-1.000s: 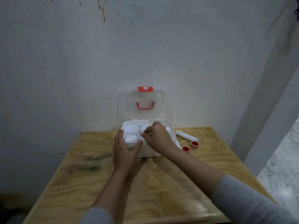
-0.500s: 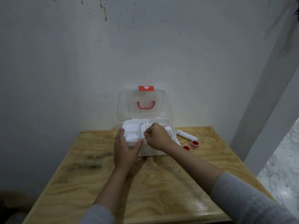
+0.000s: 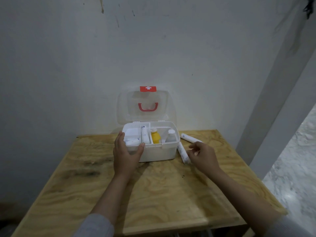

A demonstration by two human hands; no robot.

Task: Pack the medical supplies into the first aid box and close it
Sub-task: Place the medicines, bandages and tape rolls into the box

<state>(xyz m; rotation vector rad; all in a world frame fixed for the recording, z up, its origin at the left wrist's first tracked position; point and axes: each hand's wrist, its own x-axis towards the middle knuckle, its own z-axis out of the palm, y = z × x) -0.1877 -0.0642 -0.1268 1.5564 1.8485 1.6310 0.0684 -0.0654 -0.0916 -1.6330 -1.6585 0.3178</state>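
My left hand [image 3: 125, 155] rests against the front left corner of the first aid box [image 3: 157, 152], fingers reaching up along the left wall and thumb hooked on the front rim, so it grips that corner. The box stands on the plywood bench [image 3: 153, 194] near the back edge, close to the wall, with its clear lid [image 3: 143, 106] standing upright; a red handle [image 3: 148, 107] and a red cross latch [image 3: 148, 88] show on the lid.

Inside the box, the left compartments hold a white bandage roll [image 3: 132, 142] lying crosswise at the front and a second white roll [image 3: 144, 136] lying front to back beside the divider. To the right of the divider stands a yellow bottle [image 3: 156, 138] with a white cap, and further right a small white bottle [image 3: 171, 136], both in the larger right compartment.

Just beside the box's right wall a wrapped white roll [image 3: 183, 152] lies on the bench, pointing toward me. Another long white roll [image 3: 189, 138] lies further back and to the right, angled across the wood.

My right hand [image 3: 203, 156] hovers over the bench just right of the nearer roll, fingers loosely curled and thumb near the fingertips, holding nothing that I can see. Motion blur softens it, so I cannot tell whether its fingertips touch the roll.
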